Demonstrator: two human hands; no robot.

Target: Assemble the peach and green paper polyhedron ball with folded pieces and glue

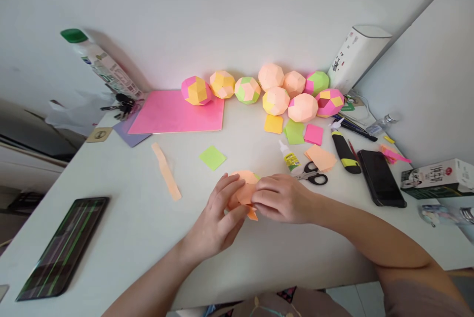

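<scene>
Over the near middle of the table I hold a peach paper ball [246, 191], partly built, with a bit of green at its upper right and a loose orange flap at its underside. My left hand [224, 211] curls round its left side, fingers on top and thumb below. My right hand [279, 198] pinches the ball's right edge, its fingertips partly hidden. Just beyond lie a green paper square [213, 158] and, to the right, a glue bottle [291, 158] and black-handled scissors [314, 174]. A peach paper strip [166, 171] lies to the left.
Several finished paper balls [272, 77] line the wall. Paper stacks [294, 132] sit before them. A pink board [177, 112] lies back left, a dark tablet [62, 248] front left. On the right are a utility knife [345, 151], a phone [381, 178] and a carton [437, 178].
</scene>
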